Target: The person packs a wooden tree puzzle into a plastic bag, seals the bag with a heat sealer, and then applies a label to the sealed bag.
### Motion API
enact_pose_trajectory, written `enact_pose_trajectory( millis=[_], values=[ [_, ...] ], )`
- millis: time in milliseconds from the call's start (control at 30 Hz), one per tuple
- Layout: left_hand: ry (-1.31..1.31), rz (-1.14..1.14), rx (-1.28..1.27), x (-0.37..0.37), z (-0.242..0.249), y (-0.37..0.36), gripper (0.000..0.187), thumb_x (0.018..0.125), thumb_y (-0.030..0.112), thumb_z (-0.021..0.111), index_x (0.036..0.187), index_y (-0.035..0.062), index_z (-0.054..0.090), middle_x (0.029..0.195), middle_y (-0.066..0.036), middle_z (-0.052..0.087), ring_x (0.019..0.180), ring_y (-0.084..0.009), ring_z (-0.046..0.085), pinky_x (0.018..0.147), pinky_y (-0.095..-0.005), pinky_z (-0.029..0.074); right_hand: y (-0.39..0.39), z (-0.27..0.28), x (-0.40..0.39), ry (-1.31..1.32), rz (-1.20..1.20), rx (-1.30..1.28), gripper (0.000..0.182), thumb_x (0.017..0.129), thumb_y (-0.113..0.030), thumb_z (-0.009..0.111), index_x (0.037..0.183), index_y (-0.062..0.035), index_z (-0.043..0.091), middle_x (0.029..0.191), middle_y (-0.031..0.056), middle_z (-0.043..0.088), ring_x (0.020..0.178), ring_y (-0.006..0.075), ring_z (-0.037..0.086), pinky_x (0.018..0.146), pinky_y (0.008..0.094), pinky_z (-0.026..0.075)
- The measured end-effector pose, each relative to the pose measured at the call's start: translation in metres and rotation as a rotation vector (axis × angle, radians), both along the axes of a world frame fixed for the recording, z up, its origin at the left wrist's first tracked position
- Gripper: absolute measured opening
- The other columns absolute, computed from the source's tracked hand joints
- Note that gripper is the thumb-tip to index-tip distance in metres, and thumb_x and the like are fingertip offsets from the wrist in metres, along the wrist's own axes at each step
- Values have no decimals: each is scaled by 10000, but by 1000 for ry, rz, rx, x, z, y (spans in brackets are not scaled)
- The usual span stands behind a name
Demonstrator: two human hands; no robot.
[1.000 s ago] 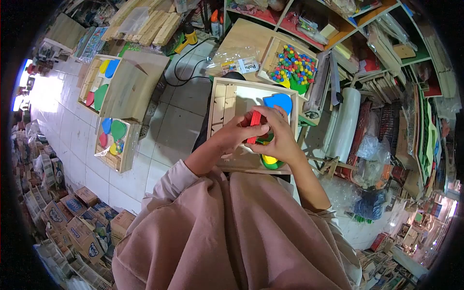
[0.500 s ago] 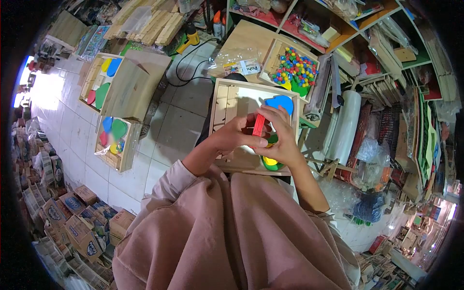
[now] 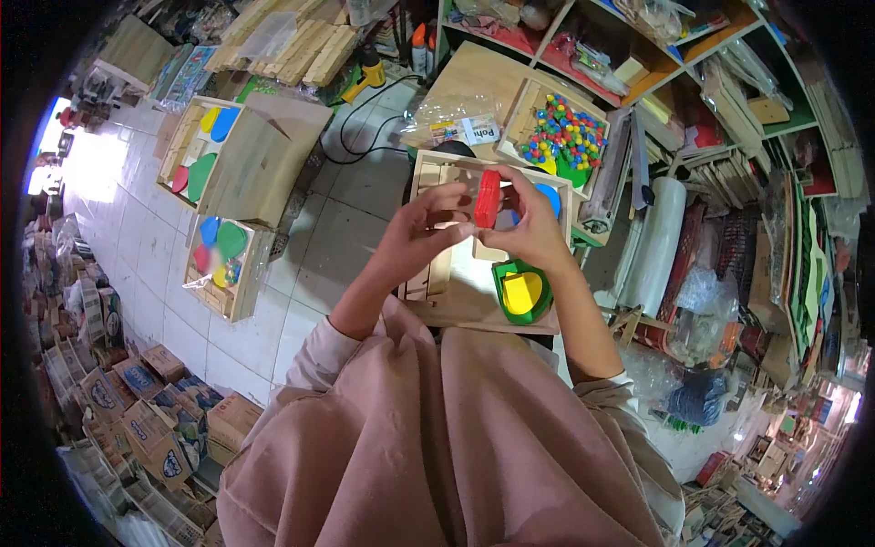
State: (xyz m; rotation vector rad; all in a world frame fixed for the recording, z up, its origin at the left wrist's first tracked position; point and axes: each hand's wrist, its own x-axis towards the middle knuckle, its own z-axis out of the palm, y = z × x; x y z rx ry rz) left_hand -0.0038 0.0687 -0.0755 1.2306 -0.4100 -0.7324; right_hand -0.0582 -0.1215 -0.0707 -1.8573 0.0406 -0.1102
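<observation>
My right hand (image 3: 533, 228) holds a red stack of thin flat pieces (image 3: 488, 199) on edge between thumb and fingers, above a shallow wooden box (image 3: 437, 321). Just left of the stack is my left hand (image 3: 419, 235), its fingers and thumb apart with nothing between them. Inside the box, green shaped pieces (image 3: 538, 308) lie at the lower right with a yellow piece (image 3: 522, 294) on top. A blue piece (image 3: 549, 202) is partly hidden behind my right hand. Notched wooden strips (image 3: 440, 264) line the box's left side.
Another wooden tray (image 3: 521, 114) with many coloured beads (image 3: 567, 132) stands beyond the box. At left are two wooden boxes (image 3: 239, 164) (image 3: 244, 278) with coloured shapes. A black cable (image 3: 351, 159) crosses the tiled floor; shelves (image 3: 547, 55) stand at the back right.
My left hand has come off the red stack and moved left, its fingers opening. My right hand has raised the stack slightly away from me, uncovering the green and yellow pieces.
</observation>
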Motion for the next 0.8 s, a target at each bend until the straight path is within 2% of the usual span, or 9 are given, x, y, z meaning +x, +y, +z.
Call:
enact_pose_trajectory(
  millis=[133, 233, 333, 467, 567, 667, 800],
  values=[
    [-92, 51, -67, -4, -4, -11, 499, 829, 68, 637, 1285, 50, 436, 1214, -58, 519, 1090, -162, 507, 941, -313, 421, 2, -3, -2, 122, 20, 157, 707, 601, -90, 785, 1229, -52, 463, 1019, 57, 609, 825, 105, 593, 730, 269, 497],
    [-93, 28, -36, -3, -6, -13, 471, 842, 70, 614, 1282, 55, 448, 1227, -58, 514, 1092, -164, 508, 943, -314, 424, 6, 9, -8, 175, -30, 348, 705, 607, 12, 760, 1241, -44, 457, 978, 44, 597, 853, 112, 588, 755, 265, 491],
    [-96, 2, -25, 0, -8, -15, 424, 833, 85, 618, 1241, 76, 501, 1238, -60, 499, 1108, -163, 502, 967, -327, 397, 2, -7, -10, 136, 12, 403, 680, 624, 34, 759, 1232, -45, 464, 987, 48, 598, 865, 121, 592, 757, 262, 494],
    [-149, 31, 12, -1, -10, -17, 367, 812, 76, 629, 1174, 89, 574, 1206, -76, 521, 1126, -174, 496, 972, -328, 385, 2, -9, -14, 159, -2, 393, 650, 629, -10, 780, 1205, -31, 478, 937, 50, 617, 776, 98, 598, 670, 238, 508],
    [-339, 64, 54, 0, -15, -20, 331, 799, 62, 633, 1129, 80, 610, 1172, -94, 541, 1124, -189, 500, 961, -321, 389, 4, -8, -16, 168, 4, 434, 650, 636, 3, 783, 1209, -28, 478, 928, 49, 620, 755, 98, 603, 651, 235, 513],
    [-346, 64, 26, 0, -17, -21, 293, 792, 58, 641, 1084, 72, 636, 1163, -100, 546, 1122, -201, 503, 952, -312, 391, 4, -8, -18, 180, 21, 495, 662, 639, 1, 789, 1221, -28, 476, 927, 54, 622, 751, 103, 607, 647, 237, 520],
    [-230, 63, -7, -2, -18, -21, 283, 783, 55, 652, 1065, 76, 643, 1152, -89, 551, 1103, -192, 514, 942, -306, 397, 0, -13, -20, 194, 35, 496, 682, 642, -3, 790, 1242, -27, 468, 945, 64, 623, 786, 118, 613, 668, 250, 531]
  ],
)
